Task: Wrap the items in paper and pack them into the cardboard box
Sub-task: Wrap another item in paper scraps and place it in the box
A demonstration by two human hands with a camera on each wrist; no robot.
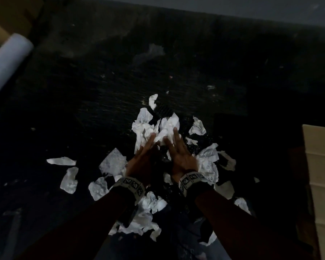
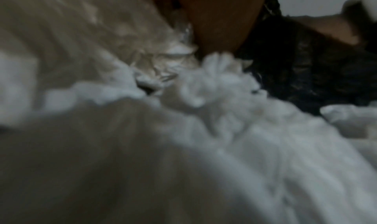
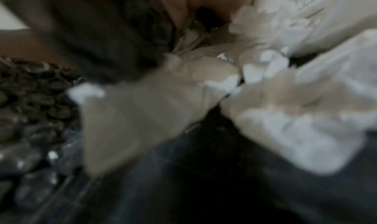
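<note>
Crumpled white paper [image 1: 158, 128] lies heaped on a dark floor in the head view. My left hand [image 1: 144, 152] and right hand [image 1: 178, 149] rest side by side on the heap, fingers straight, fingertips touching the paper. A dark textured sheet that looks like bubble wrap [image 1: 163, 110] pokes out beyond the heap and shows as bubble wrap [image 3: 30, 90] in the right wrist view. Whatever lies under the paper is hidden. The left wrist view is blurred: white paper [image 2: 224, 90] below a finger [image 2: 220, 17]. A cardboard box [image 1: 321, 184] stands at the right edge.
Torn paper scraps [image 1: 69, 179] are scattered over the floor around my arms. A pale roll [image 1: 6, 61] lies at the upper left beside more cardboard [image 1: 6, 17]. The far floor [image 1: 158, 53] is dark with small specks of litter.
</note>
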